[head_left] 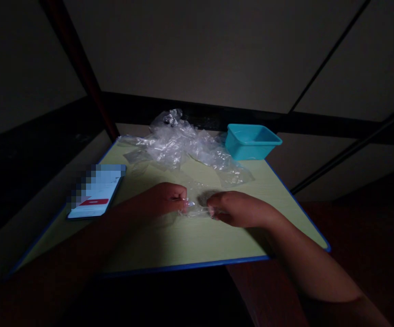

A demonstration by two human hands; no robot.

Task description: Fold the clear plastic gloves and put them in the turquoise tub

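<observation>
A small clear plastic bag (197, 210) is stretched between my two hands above the middle of the table. My left hand (169, 198) is closed on the bag's left side, fingers pinched together. My right hand (232, 208) grips its right side, its fingers curled. A dark greyish clump (204, 197) shows at the bag, beside my right fingertips; whether it lies inside is too dim to tell. Just beyond my hands spreads a heap of crumpled clear plastic bags (176, 145).
The pale yellow-green table (183, 247) has a blue edge. A turquoise plastic basket (251, 143) stands at its back right corner. On the left lies a phone (97, 193) with its screen lit, beside my left forearm. Dark panelled walls rise behind.
</observation>
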